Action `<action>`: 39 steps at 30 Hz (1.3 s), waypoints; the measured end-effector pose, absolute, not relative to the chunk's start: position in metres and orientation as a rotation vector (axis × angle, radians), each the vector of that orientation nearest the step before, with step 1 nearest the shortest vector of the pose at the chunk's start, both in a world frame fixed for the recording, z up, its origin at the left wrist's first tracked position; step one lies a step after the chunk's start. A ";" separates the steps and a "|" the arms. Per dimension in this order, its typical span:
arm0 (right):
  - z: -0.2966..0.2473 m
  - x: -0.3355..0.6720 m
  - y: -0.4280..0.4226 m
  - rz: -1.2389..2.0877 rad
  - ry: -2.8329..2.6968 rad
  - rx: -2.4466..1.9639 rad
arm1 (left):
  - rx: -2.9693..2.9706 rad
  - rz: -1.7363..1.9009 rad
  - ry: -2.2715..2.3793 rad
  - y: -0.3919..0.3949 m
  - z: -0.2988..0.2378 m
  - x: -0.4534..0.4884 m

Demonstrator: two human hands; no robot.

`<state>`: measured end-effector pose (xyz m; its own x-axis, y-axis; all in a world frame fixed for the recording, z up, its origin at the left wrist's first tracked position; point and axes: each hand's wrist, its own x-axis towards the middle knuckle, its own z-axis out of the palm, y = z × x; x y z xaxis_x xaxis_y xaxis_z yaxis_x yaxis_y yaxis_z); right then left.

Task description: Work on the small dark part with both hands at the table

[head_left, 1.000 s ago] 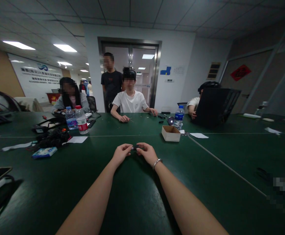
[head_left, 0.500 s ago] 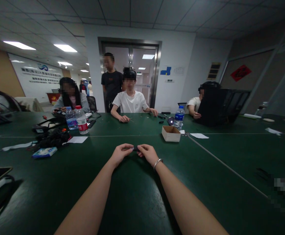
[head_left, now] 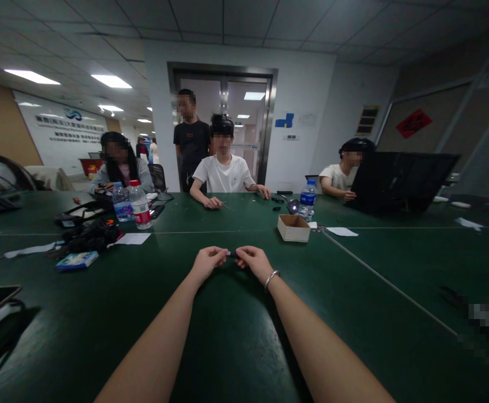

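Note:
Both forearms reach forward over the dark green table (head_left: 227, 347), and the hands meet near its middle. A small dark piece (head_left: 232, 254), too small to name, spans the gap between my fingertips; its left end looks lighter. My left hand (head_left: 206, 264) pinches that lighter end between thumb and fingers. On the other side, my right hand (head_left: 254, 262) grips the dark end, its fingers curled underneath. A silver bangle (head_left: 271, 279) circles the right wrist. Ahead and to the right of the hands stands an open cardboard box (head_left: 293, 232).
Left of the hands lie a tissue packet (head_left: 77, 261), tangled black gear (head_left: 88, 238) and two bottles (head_left: 140, 208). Behind the box stands another water bottle (head_left: 307, 200). Across the table sits a person in white (head_left: 223, 174); at right, another handles a large black case (head_left: 395, 182).
My hands stay almost in place, still holding the small dark piece. At right, the black case has tilted and spread further to the right, showing more of the person behind it.

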<state>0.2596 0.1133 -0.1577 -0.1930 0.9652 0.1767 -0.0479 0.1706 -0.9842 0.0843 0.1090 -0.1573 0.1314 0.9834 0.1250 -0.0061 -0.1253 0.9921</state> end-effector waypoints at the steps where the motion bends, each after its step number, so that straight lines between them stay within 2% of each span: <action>1: -0.158 0.260 0.113 1.226 -1.412 -0.948 | 1.361 1.193 1.060 0.110 -0.158 0.084; 29: -0.153 0.259 0.105 1.333 -1.311 -0.741 | 1.284 1.244 1.413 0.105 -0.148 0.092; 39: -0.153 0.263 0.105 1.183 -1.430 -0.837 | 1.291 1.247 1.416 0.107 -0.152 0.090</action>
<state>0.2626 0.1055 -0.1528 -0.2035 0.9376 0.2819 -0.1013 0.2662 -0.9586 0.0899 0.1071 -0.1515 -0.1280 0.9909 0.0426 0.1669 -0.0208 0.9858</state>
